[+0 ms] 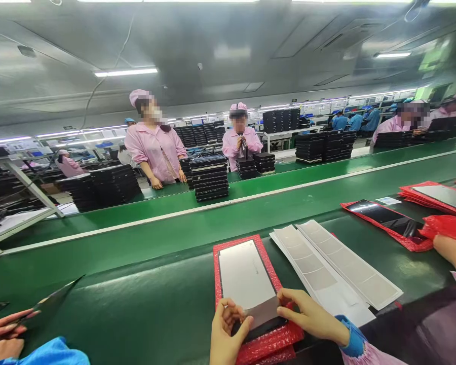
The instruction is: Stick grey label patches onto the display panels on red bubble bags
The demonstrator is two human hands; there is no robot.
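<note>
A flat grey-white panel (246,278) lies on a red bubble-wrap sheet (268,343) at the near edge of the green bench (144,304). Both my hands work at the panel's near end, where a pale film is lifted off a dark surface. My left hand (225,332) pinches the film's edge at the lower left. My right hand (307,314) grips the film's lower right corner, fingers curled over it. Two long white backing strips (338,266) lie just right of the panel.
A green conveyor belt (197,230) runs across beyond the bench. Stacks of dark trays (209,177) stand on the far side with workers in pink. A dark panel on red wrap (387,220) lies right. Other people's hands are at lower left (3,337) and right (454,251).
</note>
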